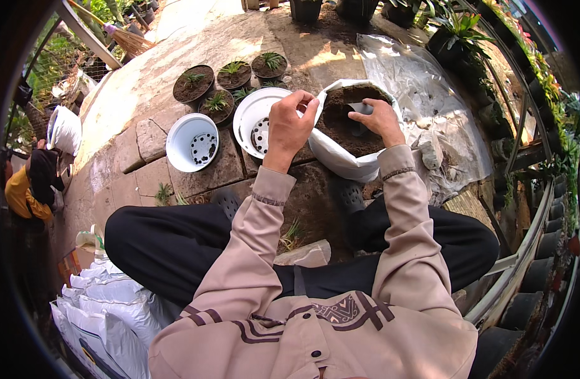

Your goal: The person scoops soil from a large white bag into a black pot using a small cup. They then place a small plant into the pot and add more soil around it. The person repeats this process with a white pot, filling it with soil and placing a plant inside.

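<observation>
My right hand grips a grey curved scoop inside a white sack of dark soil. The scoop's lower part lies over the soil. My left hand is raised at the sack's left edge, thumb and fingertips drawn together; whether something small is between them cannot be told. Behind that hand stands a white plastic pot with drainage holes, partly covered by it. A second white pot stands to its left, some dark bits on its bottom. Small grassy plants grow in soil-filled black pots beyond.
Clear plastic sheeting lies right of the sack, with pale rubble. Full white bags stand at lower left. Another person sits at far left by a white sack. A broom and a stone also show.
</observation>
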Demonstrator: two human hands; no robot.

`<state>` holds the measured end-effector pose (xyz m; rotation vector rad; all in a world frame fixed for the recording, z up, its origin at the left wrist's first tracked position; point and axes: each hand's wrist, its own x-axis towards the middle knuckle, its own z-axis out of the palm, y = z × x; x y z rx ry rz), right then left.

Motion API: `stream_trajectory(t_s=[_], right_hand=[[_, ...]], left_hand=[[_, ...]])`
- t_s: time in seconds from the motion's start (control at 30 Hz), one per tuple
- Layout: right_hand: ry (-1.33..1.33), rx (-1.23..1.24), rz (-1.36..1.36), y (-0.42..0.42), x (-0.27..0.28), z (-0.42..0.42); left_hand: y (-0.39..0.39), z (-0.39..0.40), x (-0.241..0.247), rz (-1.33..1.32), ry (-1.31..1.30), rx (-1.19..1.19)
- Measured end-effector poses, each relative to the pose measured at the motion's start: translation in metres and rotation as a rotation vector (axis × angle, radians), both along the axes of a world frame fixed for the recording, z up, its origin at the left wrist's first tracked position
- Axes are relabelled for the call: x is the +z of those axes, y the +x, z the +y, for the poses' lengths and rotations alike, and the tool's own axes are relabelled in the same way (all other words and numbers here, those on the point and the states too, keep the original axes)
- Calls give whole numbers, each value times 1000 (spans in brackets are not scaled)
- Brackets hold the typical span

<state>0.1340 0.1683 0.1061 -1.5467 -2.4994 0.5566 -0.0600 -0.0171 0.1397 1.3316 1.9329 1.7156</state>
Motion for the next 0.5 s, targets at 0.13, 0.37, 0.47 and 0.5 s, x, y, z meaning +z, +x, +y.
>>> stream_trajectory(t_s=[0.13,0.37,0.47,0.5], right_hand=[[61,70,9,2,-1,-15],[33,124,107,-1,-18,-51],[-289,57,147,13,-13,-33],[-569,-24,228,18,-15,-24]], left_hand=[[37,0,-8,107,-356,-184],[66,-13,-53,-183,-1081,-535],[57,-19,-75,-319,-1144,-531],[55,-18,-74,-316,-1066,-533]])
